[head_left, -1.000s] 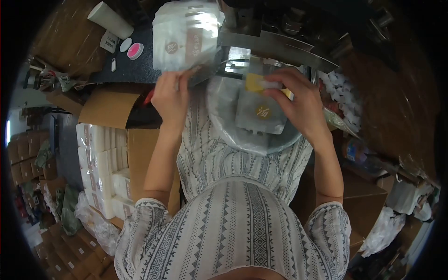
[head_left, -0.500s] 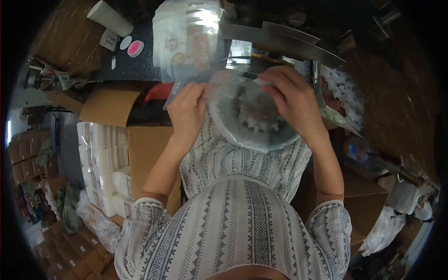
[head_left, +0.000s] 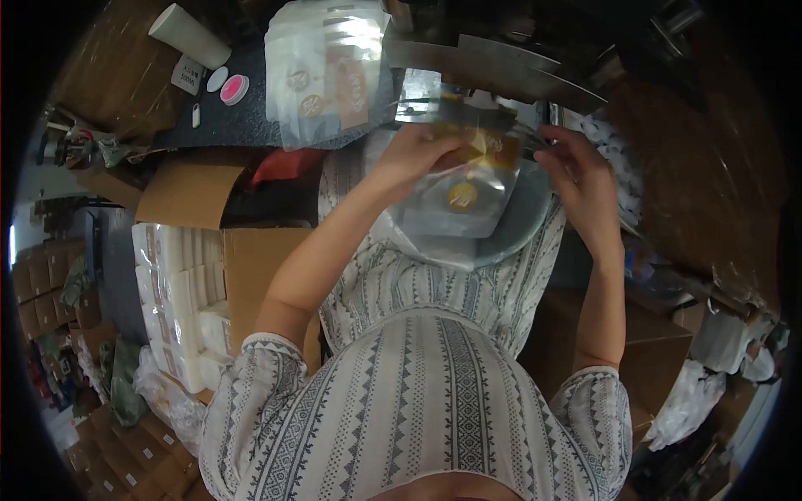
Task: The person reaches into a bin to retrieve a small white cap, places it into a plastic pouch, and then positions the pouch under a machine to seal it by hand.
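My left hand (head_left: 422,154) is closed on the upper left part of a clear plastic bag (head_left: 493,209) with a gold round logo and an orange-gold printed panel. The bag hangs over a round plastic-lined bowl (head_left: 526,221) on my lap, hiding most of what is in it. My right hand (head_left: 585,171) is at the bag's upper right, above the bowl's right rim, with thumb and forefinger curled toward each other. Whatever lies between those fingertips is too dark and blurred to name. Just beyond both hands is a metal machine (head_left: 501,67).
A stack of printed clear bags (head_left: 322,83) lies on the dark table (head_left: 251,125), near a paper cup (head_left: 188,37) and a pink-filled round container (head_left: 235,89). An open carton (head_left: 259,275) and white packs (head_left: 180,292) stand left. Small white pieces (head_left: 622,163) sit at right.
My left hand has moved right over the bowl, carrying the bag across it. My right hand has shifted right, away from the bowl's middle.
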`<action>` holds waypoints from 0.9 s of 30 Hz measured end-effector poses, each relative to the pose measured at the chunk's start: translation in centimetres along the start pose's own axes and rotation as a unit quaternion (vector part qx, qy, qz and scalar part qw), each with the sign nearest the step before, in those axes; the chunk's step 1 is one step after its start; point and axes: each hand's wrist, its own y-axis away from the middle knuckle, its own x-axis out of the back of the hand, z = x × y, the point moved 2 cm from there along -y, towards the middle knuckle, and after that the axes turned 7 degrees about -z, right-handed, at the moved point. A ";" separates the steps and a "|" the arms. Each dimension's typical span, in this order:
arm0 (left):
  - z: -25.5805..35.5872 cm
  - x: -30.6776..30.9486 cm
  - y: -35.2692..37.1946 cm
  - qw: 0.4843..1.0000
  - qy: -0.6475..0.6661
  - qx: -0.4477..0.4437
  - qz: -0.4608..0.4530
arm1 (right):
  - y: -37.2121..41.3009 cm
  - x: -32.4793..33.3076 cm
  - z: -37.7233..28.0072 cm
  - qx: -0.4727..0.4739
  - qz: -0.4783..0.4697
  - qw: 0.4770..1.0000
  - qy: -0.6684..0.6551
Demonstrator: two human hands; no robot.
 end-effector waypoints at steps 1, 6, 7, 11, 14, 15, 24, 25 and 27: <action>0.1 0.0 -0.5 1.000 0.001 0.000 -0.002 | 0.5 0.7 0.1 -0.004 -0.009 0.999 0.051; 0.0 0.4 -0.3 0.999 -0.033 -0.013 0.027 | 0.2 2.2 3.5 -0.015 0.083 0.928 0.364; 0.4 1.5 0.3 0.981 -0.172 -0.060 0.074 | -0.3 1.7 5.3 -0.059 0.052 0.934 0.349; 0.5 7.9 3.2 0.781 -0.474 -0.301 0.273 | -1.2 2.3 6.9 -0.145 -0.007 0.956 0.256; -2.5 9.3 3.9 0.483 -0.785 -0.197 0.334 | -0.5 3.2 4.9 -0.109 -0.010 0.955 0.275; -2.4 9.3 4.4 0.534 -0.749 -0.223 0.324 | -0.6 3.2 5.2 -0.111 -0.009 0.956 0.272; -1.1 10.4 5.7 0.579 -0.713 -0.233 0.321 | -0.3 4.2 7.3 -0.077 -0.074 0.958 0.266; -1.0 10.4 5.7 0.573 -0.718 -0.236 0.317 | -0.3 4.3 7.9 -0.083 -0.085 0.957 0.266; -1.0 10.2 6.0 0.575 -0.715 -0.239 0.318 | -0.4 4.2 8.1 -0.086 -0.098 0.955 0.266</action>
